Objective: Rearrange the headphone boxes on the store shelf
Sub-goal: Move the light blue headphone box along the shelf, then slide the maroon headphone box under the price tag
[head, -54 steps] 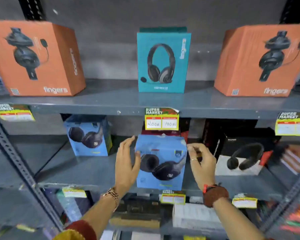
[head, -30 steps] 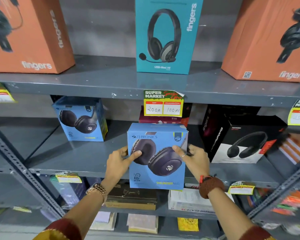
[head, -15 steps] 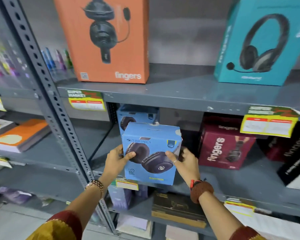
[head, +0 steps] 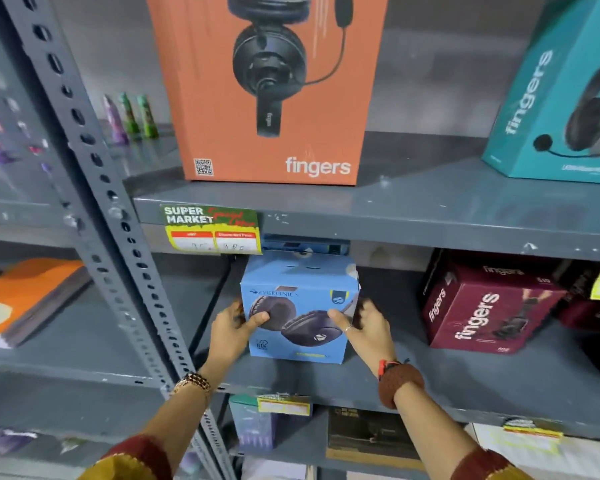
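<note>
A light blue headphone box [head: 298,306] sits on the middle shelf [head: 430,386] at its left end, close to the upright post. My left hand [head: 231,329] grips its left side and my right hand [head: 368,327] grips its right side, thumbs on the front face. Directly behind it, a second blue box [head: 303,247] shows only its top edge under the upper shelf. A maroon "fingers" box [head: 482,306] stands to the right on the same shelf. Above are an orange "fingers" box [head: 271,88] and a teal one [head: 561,98].
A perforated grey post [head: 118,244] runs diagonally left of my hands. Price tags [head: 212,230] hang from the shelf edges. An orange book stack [head: 25,299] lies on the neighbouring left shelf. Dark boxes [head: 596,341] sit far right; more packages fill the lower shelf [head: 361,434].
Both hands carried the blue box from the shelf's middle leftward and set it down in front of the other blue box. The view followed to the left.
</note>
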{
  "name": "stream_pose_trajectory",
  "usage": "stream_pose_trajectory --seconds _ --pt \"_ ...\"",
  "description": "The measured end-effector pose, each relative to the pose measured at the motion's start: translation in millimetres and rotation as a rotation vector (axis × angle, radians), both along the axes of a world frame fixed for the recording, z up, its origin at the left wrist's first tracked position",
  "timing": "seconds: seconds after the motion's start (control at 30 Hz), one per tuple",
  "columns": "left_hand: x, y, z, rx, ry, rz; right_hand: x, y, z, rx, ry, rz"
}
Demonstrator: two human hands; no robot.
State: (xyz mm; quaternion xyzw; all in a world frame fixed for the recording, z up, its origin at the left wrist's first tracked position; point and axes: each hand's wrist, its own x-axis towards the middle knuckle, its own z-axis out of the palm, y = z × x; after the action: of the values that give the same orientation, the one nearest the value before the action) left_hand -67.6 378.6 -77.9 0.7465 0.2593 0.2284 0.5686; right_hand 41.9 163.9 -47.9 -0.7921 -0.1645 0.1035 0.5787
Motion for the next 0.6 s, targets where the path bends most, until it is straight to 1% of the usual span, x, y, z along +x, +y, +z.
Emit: stream_pose_trajectory --seconds 0.1,0.2,0.23,0.3,0.37,0.4,0.47,0.5,0.53,0.6 --pt "-5 -6 -5 -0.039 -0.044 0.041 -3 -8 -2 -0.008 0.014 0.049" --pt "-13 -26 -21 -0.138 -0.075 0.242 -5 -30 -6 0.018 0.055 0.060" --pt "-15 -39 -27 -0.141 -0.092 0.296 -4 -44 -9 0.011 0.047 0.045" --pt "-18 -67 -38 -0.099 -0.091 0.339 -1 -75 -17 -0.017 0.021 0.001" --pt "-17 -95 -52 -0.086 -0.059 0.300 5 -110 -26 -0.032 0.015 -0.080" --pt "-15 -110 -57 -0.087 -0.033 0.247 9 -129 -32 -0.038 0.025 -0.136" --pt "1 -143 -66 -0.088 0.034 0.091 20 -172 -40 -0.047 0.048 -0.256" --pt "5 -150 -66 -0.084 0.051 0.018 25 -180 -45 -0.042 0.060 -0.308" --pt "22 -177 -65 -0.086 0.055 -0.057 36 -210 -46 -0.053 0.065 -0.369" --pt "44 -203 -56 -0.067 0.035 -0.180 54 -234 -48 -0.037 0.089 -0.447"
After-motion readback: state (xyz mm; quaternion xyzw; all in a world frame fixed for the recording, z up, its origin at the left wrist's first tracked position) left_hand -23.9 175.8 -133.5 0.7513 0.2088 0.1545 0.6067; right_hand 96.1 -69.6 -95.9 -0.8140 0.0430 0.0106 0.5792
